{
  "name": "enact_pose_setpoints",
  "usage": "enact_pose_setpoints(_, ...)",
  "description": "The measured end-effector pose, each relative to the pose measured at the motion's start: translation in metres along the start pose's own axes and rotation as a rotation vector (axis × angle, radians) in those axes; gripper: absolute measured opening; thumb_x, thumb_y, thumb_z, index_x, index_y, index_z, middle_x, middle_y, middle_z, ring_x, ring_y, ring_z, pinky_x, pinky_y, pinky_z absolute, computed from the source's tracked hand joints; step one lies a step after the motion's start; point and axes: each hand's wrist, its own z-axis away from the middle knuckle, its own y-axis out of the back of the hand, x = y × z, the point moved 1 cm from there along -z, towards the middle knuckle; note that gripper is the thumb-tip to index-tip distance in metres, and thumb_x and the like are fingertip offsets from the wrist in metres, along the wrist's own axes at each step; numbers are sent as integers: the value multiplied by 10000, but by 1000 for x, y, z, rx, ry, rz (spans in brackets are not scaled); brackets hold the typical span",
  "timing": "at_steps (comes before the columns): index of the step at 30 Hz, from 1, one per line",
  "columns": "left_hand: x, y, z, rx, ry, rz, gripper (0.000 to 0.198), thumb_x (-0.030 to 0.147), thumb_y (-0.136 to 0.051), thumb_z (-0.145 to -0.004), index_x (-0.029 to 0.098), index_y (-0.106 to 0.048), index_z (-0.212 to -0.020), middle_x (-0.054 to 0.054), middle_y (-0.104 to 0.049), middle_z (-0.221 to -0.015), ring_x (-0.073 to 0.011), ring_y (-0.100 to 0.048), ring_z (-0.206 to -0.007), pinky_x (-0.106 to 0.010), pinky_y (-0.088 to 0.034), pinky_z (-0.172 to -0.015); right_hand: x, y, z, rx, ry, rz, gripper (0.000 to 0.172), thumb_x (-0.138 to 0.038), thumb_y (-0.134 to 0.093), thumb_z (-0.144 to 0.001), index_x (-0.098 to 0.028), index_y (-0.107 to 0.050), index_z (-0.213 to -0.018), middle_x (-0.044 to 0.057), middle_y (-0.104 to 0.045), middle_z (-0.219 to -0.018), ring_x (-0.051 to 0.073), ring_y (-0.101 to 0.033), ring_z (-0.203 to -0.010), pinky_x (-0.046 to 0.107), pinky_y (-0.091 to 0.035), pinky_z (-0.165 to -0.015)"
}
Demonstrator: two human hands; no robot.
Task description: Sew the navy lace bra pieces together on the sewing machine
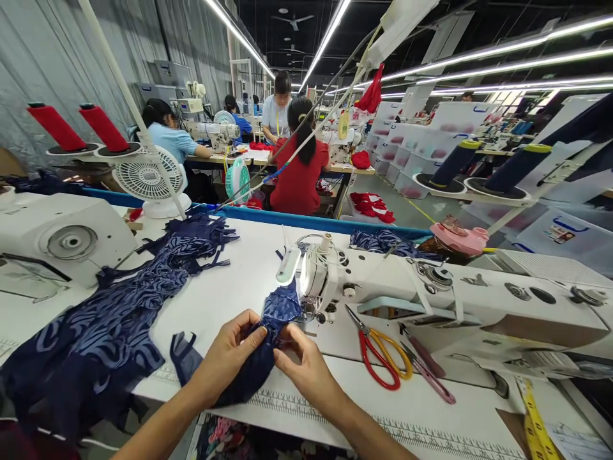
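Dark blue patterned fabric (281, 304) lies at the needle end of a white sewing machine (383, 278), its lower part bunched toward the table's front edge. My left hand (234, 351) pinches the fabric from the left between thumb and fingers. On the right side of the same bunch, my right hand (304, 361) has thumb and fingers closed on its edge. The machine's needle is too small to make out. A loose dark blue piece (184, 358) sits just left of my left hand.
Scissors with red and yellow handles (383, 358) and pink-handled snips (433, 377) lie right of my right hand. A long pile of blue pieces (119, 313) covers the left side. A yellow tape measure (536, 421) hangs at the right. Other people sit beyond the table.
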Motion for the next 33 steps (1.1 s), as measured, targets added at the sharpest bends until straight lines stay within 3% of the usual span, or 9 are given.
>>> enact_pose_setpoints(5,-2,10,9,202,-144,-297,224,437,-588,-874,218,-546,-897,25,-553,-798,-109,-493,-607,-212,-414,-535,-7,-11,-11,-86,-94,-205,232,-366,-615,-857,-212,-517,-1000,-50,-514,-702,133,-535,-652,246,-453,-614)
enact_pose_setpoints(8,-4,19,15,312,-315,-502,186,342,-590,-871,254,-588,-1035,15,-614,-844,-121,-536,-620,-226,-451,-561,-4,-7,-11,80,-20,104,311,-206,-597,-807,-221,-484,-1097,-75,-464,-666,125,-494,-596,239,-413,-579)
enact_pose_setpoints(10,-5,20,19,346,-407,-566,199,311,-582,-883,271,-597,-1078,12,-632,-842,-136,-569,-664,-242,-481,-613,-5,-3,-11,193,143,364,439,-138,-549,-817,-226,-456,-1237,-38,-528,-757,148,-529,-670,275,-439,-648)
enact_pose_setpoints(12,-7,19,21,365,-460,-589,173,310,-577,-895,273,-602,-1062,2,-641,-871,-156,-601,-753,-268,-501,-695,-11,1,-11,217,350,575,398,-117,-501,-873,-238,-491,-1252,14,-593,-865,178,-559,-775,326,-450,-734)
enact_pose_setpoints(16,-13,12,23,434,-325,-515,163,371,-582,-896,248,-563,-1002,1,-615,-862,-170,-595,-813,-289,-492,-765,-24,5,-13,185,550,737,162,-147,-493,-953,-230,-605,-1035,35,-648,-871,198,-572,-824,371,-442,-789)
enact_pose_setpoints(22,-24,5,20,288,-102,-234,286,468,-546,-911,207,-505,-801,29,-495,-732,-129,-484,-694,-224,-430,-658,-19,9,-11,134,695,795,454,-80,-437,-961,-230,-433,-1389,76,-659,-983,167,-619,-810,283,-492,-688)
enact_pose_setpoints(25,-28,4,19,253,-73,-168,312,491,-543,-909,202,-516,-796,23,-490,-745,-132,-471,-706,-219,-419,-654,-18,13,-7,55,816,1019,380,-58,-430,-932,-272,-588,-1205,72,-661,-1021,140,-621,-715,247,-456,-595)
enact_pose_setpoints(27,-28,3,18,259,-74,-185,312,492,-549,-905,203,-519,-792,23,-493,-745,-135,-477,-712,-219,-416,-658,-20,15,-6,38,763,1037,323,-48,-401,-917,-242,-641,-1015,74,-655,-1026,129,-604,-664,247,-447,-572)
enact_pose_setpoints(33,-25,-5,20,371,-213,-425,228,429,-558,-909,219,-561,-821,6,-559,-767,-169,-543,-745,-261,-456,-696,-20,8,-4,-27,358,599,70,-213,-528,-904,-213,-593,-930,61,-588,-1037,130,-577,-696,258,-482,-628)
